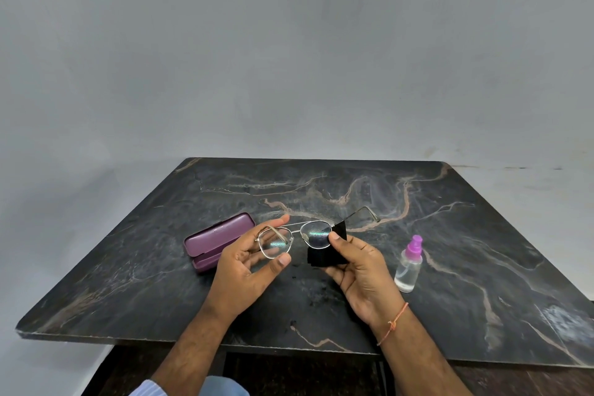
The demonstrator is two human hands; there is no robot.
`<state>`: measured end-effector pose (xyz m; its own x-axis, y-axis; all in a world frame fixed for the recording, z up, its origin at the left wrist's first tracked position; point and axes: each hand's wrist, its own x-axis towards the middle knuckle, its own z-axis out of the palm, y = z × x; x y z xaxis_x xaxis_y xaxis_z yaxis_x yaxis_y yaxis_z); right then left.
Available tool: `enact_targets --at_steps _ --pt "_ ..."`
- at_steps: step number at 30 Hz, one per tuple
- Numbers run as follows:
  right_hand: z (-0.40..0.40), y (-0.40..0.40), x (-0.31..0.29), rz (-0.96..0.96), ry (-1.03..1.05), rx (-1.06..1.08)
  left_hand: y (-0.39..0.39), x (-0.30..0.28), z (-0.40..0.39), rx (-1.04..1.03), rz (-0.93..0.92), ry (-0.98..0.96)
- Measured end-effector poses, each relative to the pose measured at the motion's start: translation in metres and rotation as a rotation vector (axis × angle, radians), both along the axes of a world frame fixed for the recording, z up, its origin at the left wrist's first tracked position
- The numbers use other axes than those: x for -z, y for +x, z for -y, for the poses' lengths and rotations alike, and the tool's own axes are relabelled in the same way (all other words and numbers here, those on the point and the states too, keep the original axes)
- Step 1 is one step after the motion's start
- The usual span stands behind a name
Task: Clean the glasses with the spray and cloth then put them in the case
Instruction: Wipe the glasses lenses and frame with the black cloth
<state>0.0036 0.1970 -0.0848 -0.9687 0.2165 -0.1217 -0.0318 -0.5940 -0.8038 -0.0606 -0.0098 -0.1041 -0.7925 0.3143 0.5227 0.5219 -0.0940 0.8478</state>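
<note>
Black cloth (324, 254) pinched in my right hand (360, 270), thumb rubbing right lens of glasses (295, 236); left hand (247, 267) grips other rim, above table. Wiping step. Next: swap lenses w/ light pressure, then case (213, 243), already open.

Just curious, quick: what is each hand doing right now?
Left hand: holds the glasses by one rim.
Right hand: pinches the black cloth on the other lens.

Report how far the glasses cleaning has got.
Spraying: cannot tell; the spray bottle stands on the table. In hand: left hand holds the glasses while right hand pinches the black cloth onto one lens. Left: casing them in the open purple case.
</note>
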Motion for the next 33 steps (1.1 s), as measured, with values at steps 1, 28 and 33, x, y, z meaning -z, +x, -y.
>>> enact_targets --at_steps 1,28,33 --pt "0.0001 -0.0002 0.0000 0.001 -0.001 0.005 0.0002 -0.0002 0.0000 0.001 0.002 0.000" --pt "0.0024 0.0038 -0.0048 -0.047 -0.048 0.013 -0.0016 0.0019 -0.0010 0.000 0.029 0.006" --pt "0.0020 0.0053 -0.0040 -0.027 -0.081 -0.103 -0.0018 0.0027 -0.0008 0.021 0.025 0.004"
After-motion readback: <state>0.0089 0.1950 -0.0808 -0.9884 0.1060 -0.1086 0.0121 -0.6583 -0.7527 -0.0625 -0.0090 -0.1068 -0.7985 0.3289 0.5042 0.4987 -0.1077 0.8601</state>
